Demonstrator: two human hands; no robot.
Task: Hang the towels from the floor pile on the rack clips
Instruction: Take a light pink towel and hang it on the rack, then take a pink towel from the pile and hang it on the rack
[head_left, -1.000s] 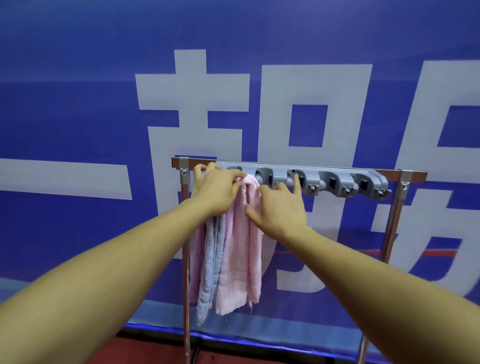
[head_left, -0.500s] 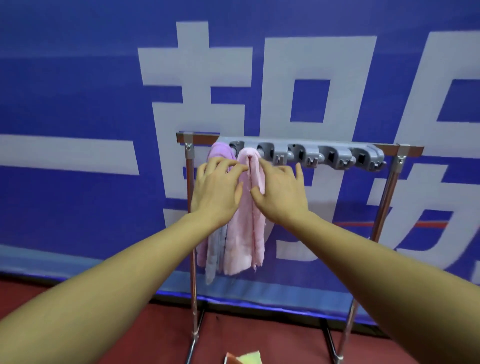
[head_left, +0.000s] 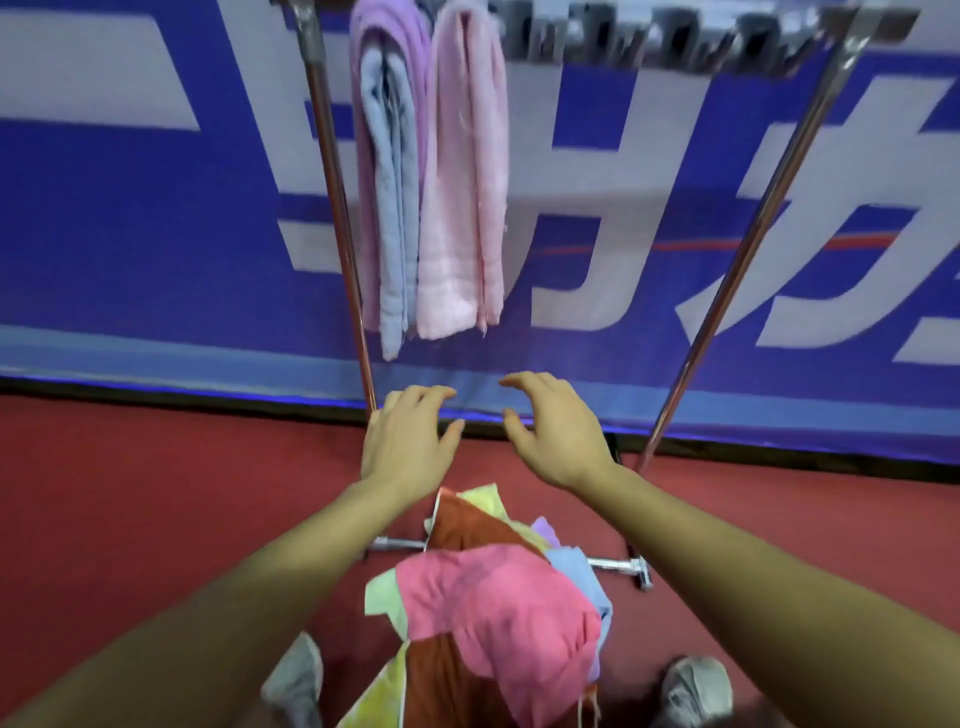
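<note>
A pile of towels (head_left: 488, 608) lies on the red floor at my feet, with a pink one on top and brown, yellow, blue and lilac ones under it. On the rack's grey clip bar (head_left: 649, 39) hang a lilac-and-blue towel (head_left: 387, 171) and a pale pink towel (head_left: 462, 182), side by side at the left end. My left hand (head_left: 410, 441) and my right hand (head_left: 556, 431) hover above the pile, fingers loosely spread, holding nothing.
The rack's metal uprights (head_left: 337, 208) slant down to a chrome base bar (head_left: 618, 564) behind the pile. A blue banner with white characters (head_left: 156, 208) backs the rack. My grey shoes (head_left: 696, 686) stand either side of the pile.
Both hands have let go of the pale pink towel at the clips and dropped down toward the floor. My view has tilted down, bringing the pile into sight.
</note>
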